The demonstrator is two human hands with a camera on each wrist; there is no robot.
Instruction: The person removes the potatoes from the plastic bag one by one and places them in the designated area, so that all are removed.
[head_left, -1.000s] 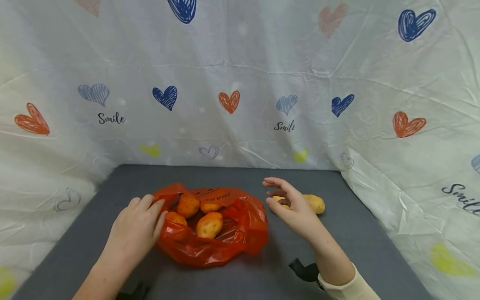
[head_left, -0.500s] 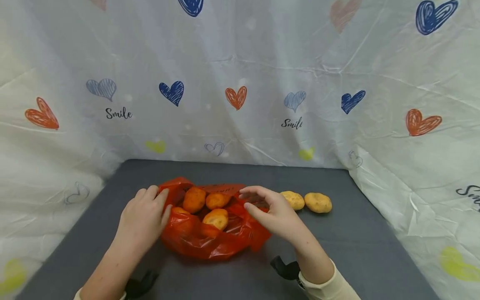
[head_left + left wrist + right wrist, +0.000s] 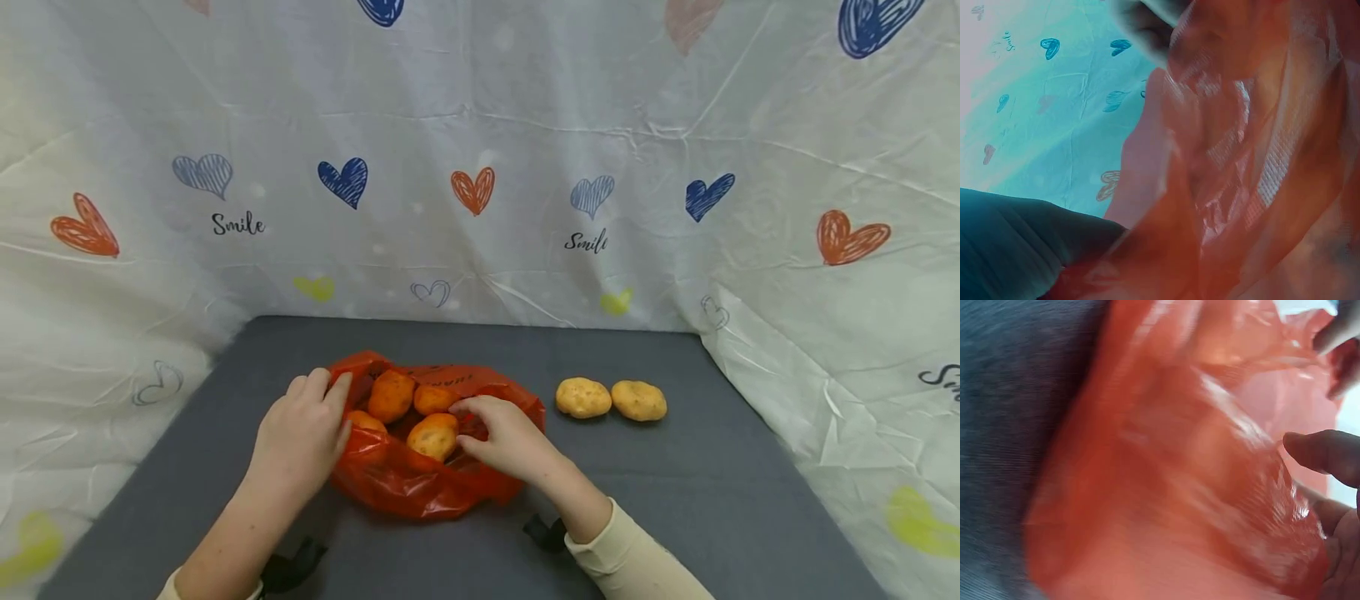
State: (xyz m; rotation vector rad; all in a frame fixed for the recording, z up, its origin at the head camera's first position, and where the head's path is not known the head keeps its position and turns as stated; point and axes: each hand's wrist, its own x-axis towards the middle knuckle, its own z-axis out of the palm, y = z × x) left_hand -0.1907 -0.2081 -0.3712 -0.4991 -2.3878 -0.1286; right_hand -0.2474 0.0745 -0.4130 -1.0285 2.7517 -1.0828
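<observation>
A red plastic bag (image 3: 420, 492) lies on its base with its mouth open upward, and several potatoes show inside. My left hand (image 3: 303, 429) pinches the bag's left rim between thumb and fingers; the left wrist view shows the film (image 3: 1210, 206) stretching away from it. My right hand (image 3: 510, 437) is over the right part of the bag's mouth, its fingertips beside the front potato (image 3: 433, 437). Its thumb and fingers stand apart. A back-left potato (image 3: 391, 396) and a back potato (image 3: 435, 399) are in plain sight, while the left potato (image 3: 366, 421) is partly covered by film.
Two loose potatoes lie right of the bag, a nearer one (image 3: 583, 397) and an outer one (image 3: 638, 401), side by side. They rest on the dark grey tabletop (image 3: 675, 492). Behind and along both sides hangs a white curtain (image 3: 525, 133) printed with hearts.
My right hand has moved left from the loose potatoes to the bag's mouth. One more potato at the right is fully uncovered now. My left hand stays on the rim. The head view shifted slightly.
</observation>
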